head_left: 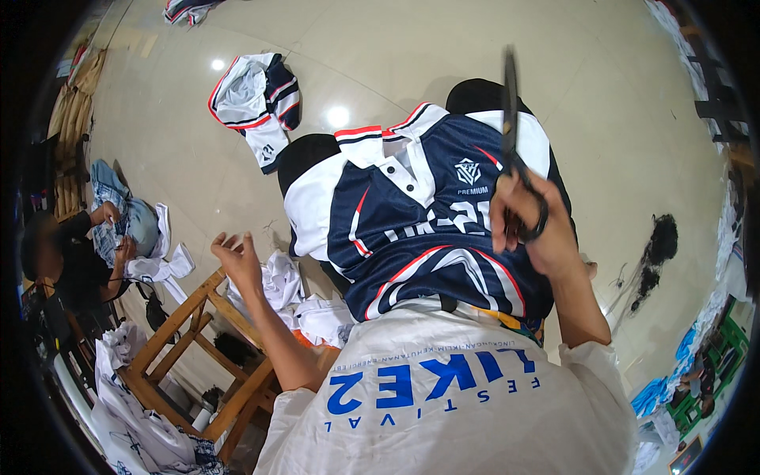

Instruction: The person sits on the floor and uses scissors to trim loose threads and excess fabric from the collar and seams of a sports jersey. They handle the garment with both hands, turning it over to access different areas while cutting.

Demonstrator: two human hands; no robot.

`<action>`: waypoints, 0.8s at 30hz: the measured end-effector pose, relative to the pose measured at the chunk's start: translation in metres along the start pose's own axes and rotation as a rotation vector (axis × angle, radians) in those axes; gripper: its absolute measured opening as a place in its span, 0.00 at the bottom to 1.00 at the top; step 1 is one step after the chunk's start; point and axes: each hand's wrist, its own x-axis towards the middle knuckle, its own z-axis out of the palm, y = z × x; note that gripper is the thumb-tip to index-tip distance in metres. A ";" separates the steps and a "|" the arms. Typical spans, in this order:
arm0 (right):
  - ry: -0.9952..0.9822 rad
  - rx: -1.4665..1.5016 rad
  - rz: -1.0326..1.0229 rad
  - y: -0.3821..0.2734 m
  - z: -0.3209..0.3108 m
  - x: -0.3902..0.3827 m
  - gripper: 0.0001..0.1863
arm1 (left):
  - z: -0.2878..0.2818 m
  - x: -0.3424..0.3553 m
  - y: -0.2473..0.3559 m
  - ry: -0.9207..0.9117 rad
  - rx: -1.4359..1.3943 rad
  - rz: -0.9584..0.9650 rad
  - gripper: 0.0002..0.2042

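A navy and white polo jersey [404, 229] with red trim lies spread over my lap, its striped collar away from me and two dark buttons on the placket. My right hand [546, 222] is closed round the handles of a pair of dark scissors [511, 111], above the jersey's right side. The scissors' blades point away from me and look closed together. To the left of the jersey my left hand [239, 257] is raised, with fingers bent and apart and nothing seen in it. White garments [277, 281] lie below and beside that hand.
Another navy and white jersey [253, 99] lies crumpled on the tiled floor ahead. A wooden stool frame [178, 340] stands close on my left, white cloth around it. Further left a person [75, 253] handles cloth. Black fibres or scraps [657, 253] lie on the floor at right.
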 end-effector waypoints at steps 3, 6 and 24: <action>0.056 0.007 -0.063 -0.010 -0.006 0.015 0.20 | -0.002 -0.001 0.034 0.016 -0.160 0.115 0.13; 0.039 0.076 -0.068 -0.020 0.004 0.015 0.22 | 0.015 -0.014 0.137 -0.146 -0.278 0.374 0.12; -0.204 0.299 0.301 0.043 0.013 -0.013 0.27 | 0.104 -0.050 0.267 -0.594 -0.209 0.715 0.10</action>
